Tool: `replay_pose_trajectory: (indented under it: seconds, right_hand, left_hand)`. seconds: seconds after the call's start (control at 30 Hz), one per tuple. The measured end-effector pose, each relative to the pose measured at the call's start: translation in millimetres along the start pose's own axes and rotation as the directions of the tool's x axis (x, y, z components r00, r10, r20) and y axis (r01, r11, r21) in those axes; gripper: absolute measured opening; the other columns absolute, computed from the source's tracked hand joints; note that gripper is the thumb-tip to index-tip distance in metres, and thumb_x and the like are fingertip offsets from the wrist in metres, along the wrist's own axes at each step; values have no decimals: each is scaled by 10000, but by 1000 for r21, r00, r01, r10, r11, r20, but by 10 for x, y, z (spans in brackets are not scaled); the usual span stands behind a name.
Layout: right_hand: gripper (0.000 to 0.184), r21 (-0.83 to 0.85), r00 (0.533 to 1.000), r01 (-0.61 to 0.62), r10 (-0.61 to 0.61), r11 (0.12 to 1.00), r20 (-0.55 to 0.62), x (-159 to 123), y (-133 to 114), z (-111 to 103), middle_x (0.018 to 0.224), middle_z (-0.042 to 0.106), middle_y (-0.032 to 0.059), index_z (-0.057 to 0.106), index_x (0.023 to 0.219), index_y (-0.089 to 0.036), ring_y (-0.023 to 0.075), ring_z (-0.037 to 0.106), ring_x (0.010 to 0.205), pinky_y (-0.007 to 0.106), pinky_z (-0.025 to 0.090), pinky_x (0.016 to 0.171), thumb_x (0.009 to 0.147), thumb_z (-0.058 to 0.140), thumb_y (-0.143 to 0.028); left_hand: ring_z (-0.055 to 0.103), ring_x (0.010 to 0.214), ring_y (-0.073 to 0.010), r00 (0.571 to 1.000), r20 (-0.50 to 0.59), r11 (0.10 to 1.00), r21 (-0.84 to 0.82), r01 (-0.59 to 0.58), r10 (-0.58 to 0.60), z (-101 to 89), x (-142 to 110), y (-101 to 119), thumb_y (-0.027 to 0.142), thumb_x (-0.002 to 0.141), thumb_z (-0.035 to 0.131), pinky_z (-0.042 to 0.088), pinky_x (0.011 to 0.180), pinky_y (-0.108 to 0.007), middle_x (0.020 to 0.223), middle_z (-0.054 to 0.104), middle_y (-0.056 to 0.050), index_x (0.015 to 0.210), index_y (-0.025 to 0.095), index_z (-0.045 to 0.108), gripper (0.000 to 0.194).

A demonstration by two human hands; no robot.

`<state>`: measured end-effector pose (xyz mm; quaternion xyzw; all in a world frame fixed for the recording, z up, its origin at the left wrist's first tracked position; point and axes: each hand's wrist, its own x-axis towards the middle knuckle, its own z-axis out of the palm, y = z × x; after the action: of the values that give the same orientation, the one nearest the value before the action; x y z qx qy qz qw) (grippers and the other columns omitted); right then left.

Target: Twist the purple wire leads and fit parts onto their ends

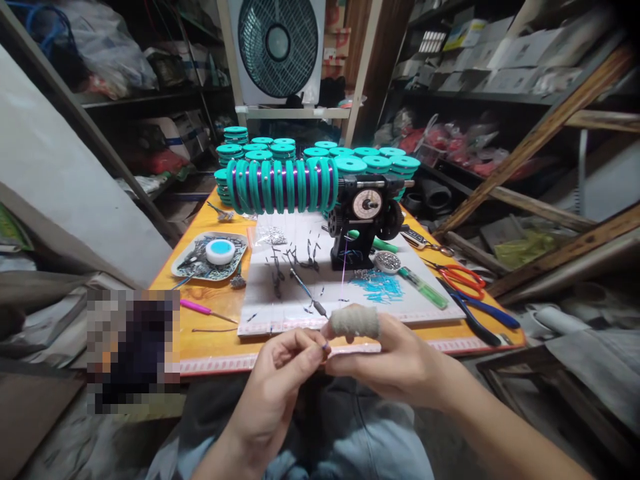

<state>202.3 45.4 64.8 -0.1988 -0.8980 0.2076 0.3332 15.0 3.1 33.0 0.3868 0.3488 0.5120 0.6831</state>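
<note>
My left hand (280, 370) and my right hand (385, 357) meet in front of the table's near edge, fingertips pinched together on a tiny purple-tipped piece (325, 346). A grey wrap (354, 321) covers my right index finger. A thin purple line (344, 270) runs up from my hands to the black winding machine (364, 217). That machine carries a row of teal spools (280, 185) on a horizontal shaft. A white mat (320, 283) below holds small black hooks and swivels.
Stacks of teal spools (360, 160) stand behind the machine. On the orange table (220, 333) lie a tray with a teal-capped reel (220, 251), blue tubes (383, 287), a green lighter (425, 288), red scissors (465, 277), blue pliers (487, 313) and a pink tool (200, 308). Cluttered shelves surround.
</note>
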Motion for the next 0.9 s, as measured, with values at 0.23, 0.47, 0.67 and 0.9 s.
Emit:
replay_pose_trajectory:
  seconds: [0.23,0.47,0.67,0.9]
  right_hand:
    - [130,70,970,-6,23,997,-240,165,-28,95,967,587,51,725,864,-169,106,607,761,210,508,630,933,619,-141]
    - [88,-16,949,-75,67,997,-308,208,15,153,856,578,34,699,939,-174,122,598,721,233,507,615,917,630,-123]
    - [169,65,1000,3,-2,998,-16,15,32,22,1005,650,58,596,1077,-204,165,646,895,266,553,731,923,562,-143]
    - [48,222,989,-145,140,964,36,56,-52,4,922,654,19,690,925,-193,131,632,803,241,537,695,927,650,-219]
  left_hand:
    - [552,637,-96,665,191,246,828,-504,722,-42,-64,-80,76,861,631,430,548,-230,937,543,-41,854,191,657,119]
    - [658,705,-129,521,538,-170,786,-595,662,-36,-38,15,-20,814,643,400,773,-326,873,748,-22,886,159,628,193]
    - [588,818,-157,990,-46,975,184,-125,135,35,-55,-60,332,891,650,443,732,-263,866,627,-39,705,180,580,250]
    - [540,686,-125,976,-51,945,263,-192,212,23,-35,-109,277,901,628,437,619,-238,835,568,-35,720,182,596,207]
